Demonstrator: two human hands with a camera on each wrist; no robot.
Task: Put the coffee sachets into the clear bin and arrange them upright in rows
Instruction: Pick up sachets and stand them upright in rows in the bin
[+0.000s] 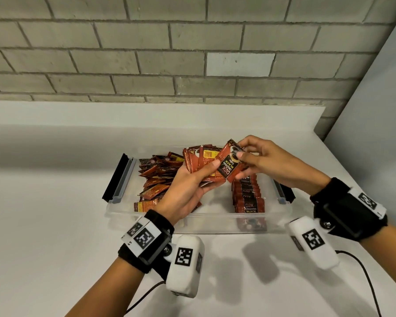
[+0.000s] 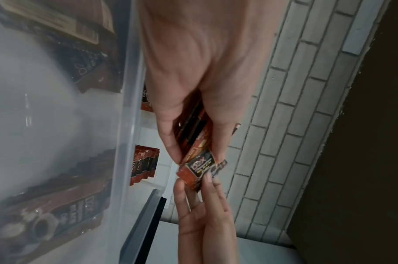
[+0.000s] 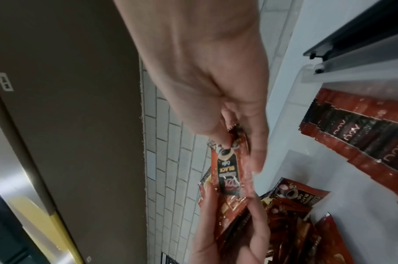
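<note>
My left hand grips a fanned stack of red coffee sachets above the clear bin. My right hand pinches the top end of one red-and-black sachet at the front of that stack. In the left wrist view the left hand holds the stack, and the single sachet sticks out toward the right hand's fingers. In the right wrist view the right hand pinches the sachet. A row of upright sachets stands in the bin's right part. A loose pile fills its left part.
The bin sits on a white counter against a grey brick wall. Black latches hang open at the bin's left and right ends. Cables trail over the counter near the front edge.
</note>
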